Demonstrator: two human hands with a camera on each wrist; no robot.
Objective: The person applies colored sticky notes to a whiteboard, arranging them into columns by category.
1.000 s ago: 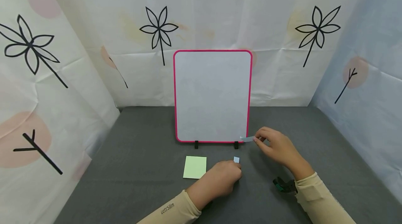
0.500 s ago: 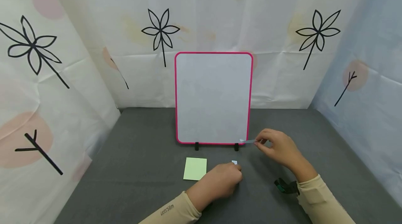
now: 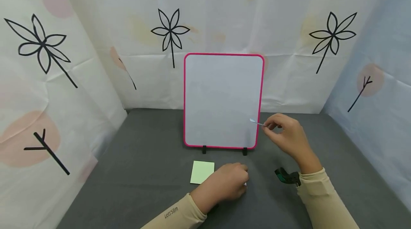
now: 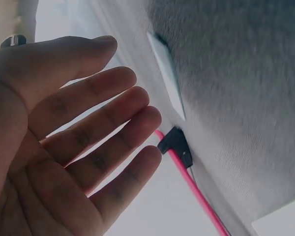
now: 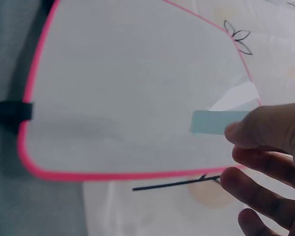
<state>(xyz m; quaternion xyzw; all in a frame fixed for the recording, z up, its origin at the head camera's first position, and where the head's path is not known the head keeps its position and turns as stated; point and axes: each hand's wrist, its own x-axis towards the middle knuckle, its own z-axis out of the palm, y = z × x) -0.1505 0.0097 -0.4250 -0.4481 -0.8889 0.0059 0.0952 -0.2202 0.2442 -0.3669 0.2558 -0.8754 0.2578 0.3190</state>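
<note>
Between thumb and index finger my right hand pinches a pale blue paper strip. The strip's free end overlaps the lower right of a pink-framed whiteboard in the head view. My left hand is low over the table, palm side hidden there. In the left wrist view its fingers are relaxed and grip nothing. A pale bluish strip or small pad lies on the cloth beyond those fingertips; in the head view only a sliver shows. Left of that hand is a light green sticky note pad.
The whiteboard stands upright in two small black feet on a grey cloth-covered table. Patterned white fabric rises behind it and at both sides. A black and green strap is at my right wrist.
My right hand has lifted the pale blue strip from the whiteboard's lower right corner to higher along its right side. The left hand now covers more of the small blue piece. The head view has shifted slightly.
</note>
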